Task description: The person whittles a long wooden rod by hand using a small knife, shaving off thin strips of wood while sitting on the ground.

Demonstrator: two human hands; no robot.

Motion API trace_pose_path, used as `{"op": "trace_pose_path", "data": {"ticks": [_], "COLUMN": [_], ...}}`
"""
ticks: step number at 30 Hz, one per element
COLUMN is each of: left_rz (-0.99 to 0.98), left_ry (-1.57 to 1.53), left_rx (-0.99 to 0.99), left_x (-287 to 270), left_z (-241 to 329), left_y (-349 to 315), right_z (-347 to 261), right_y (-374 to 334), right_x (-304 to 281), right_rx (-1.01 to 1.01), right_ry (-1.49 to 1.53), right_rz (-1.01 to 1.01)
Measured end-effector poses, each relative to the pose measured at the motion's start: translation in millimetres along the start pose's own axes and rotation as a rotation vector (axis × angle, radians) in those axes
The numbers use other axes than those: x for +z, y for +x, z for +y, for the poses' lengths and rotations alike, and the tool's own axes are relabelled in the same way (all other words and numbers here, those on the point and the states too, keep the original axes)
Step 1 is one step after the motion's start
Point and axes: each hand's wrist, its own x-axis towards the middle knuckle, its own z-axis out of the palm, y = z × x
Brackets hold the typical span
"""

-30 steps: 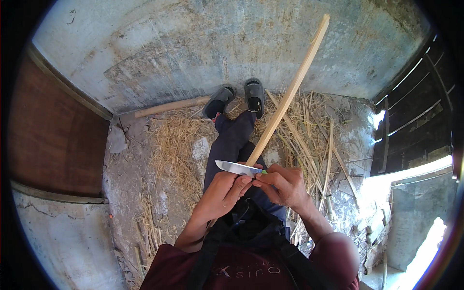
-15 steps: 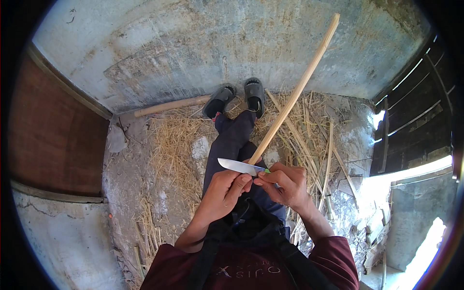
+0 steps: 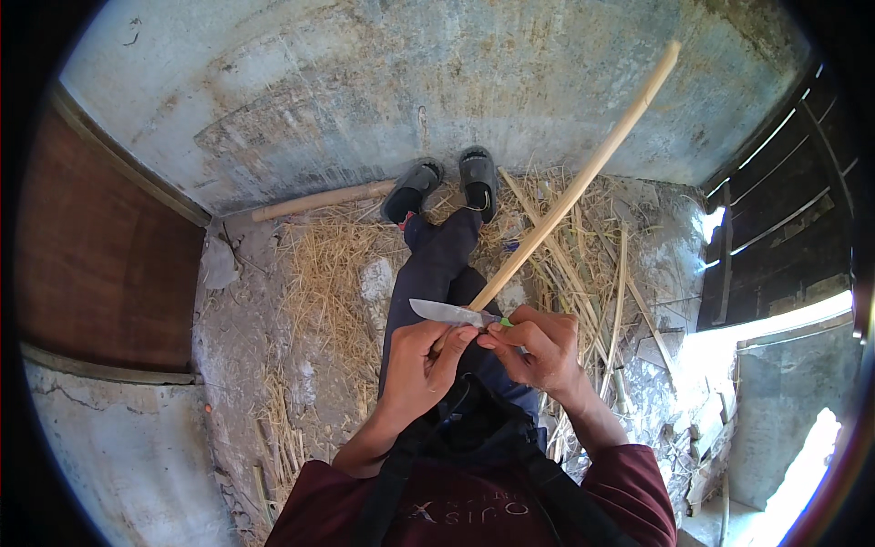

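Note:
My right hand (image 3: 540, 346) is closed round the green handle of a knife (image 3: 445, 313). Its bright blade points left, across the lower end of a long pale wooden stick (image 3: 574, 191). Closed at that same end is my left hand (image 3: 421, 363), thumb up against the stick and blade. From my hands the stick slants away to the upper right, in front of the wall. Its lowest tip is hidden behind the blade and fingers.
Straw and split strips (image 3: 583, 283) litter the floor round my legs. A thick round pole (image 3: 319, 201) lies along the wall (image 3: 365, 100), by my grey shoes (image 3: 476, 178). A brown panel (image 3: 100, 246) stands left, dark slatted boards (image 3: 775, 219) right.
The stick's far end has swung to the right and slightly down. My left hand has turned a little with it, while the knife and my right hand have hardly moved.

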Motion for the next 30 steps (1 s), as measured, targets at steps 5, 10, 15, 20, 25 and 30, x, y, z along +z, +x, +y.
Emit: {"op": "trace_pose_path", "data": {"ticks": [5, 10, 15, 20, 25, 30], "left_rz": [0.096, 0.145, 0.139, 0.114, 0.0, 0.025], "left_ry": [0.083, 0.093, 0.14, 0.099, 0.131, 0.212], "left_rx": [0.103, 0.099, 0.054, 0.087, 0.063, 0.15], "left_x": [0, 2, 1, 2, -4, -4], "left_z": [-1, 4, 7, 18, 17, 15], "left_y": [2, 5, 6, 7, 2, 1], "right_z": [-5, -6, -7, -5, 6, 3], "right_y": [3, 6, 4, 7, 8, 13], "right_x": [3, 3, 5, 5, 3, -5], "right_rx": [0.02, 0.012, 0.016, 0.011, -0.049, -0.071], "right_ry": [-0.02, -0.064, -0.12, -0.127, -0.143, -0.124], "right_rz": [0.024, 0.033, 0.066, 0.091, 0.098, 0.093]}}
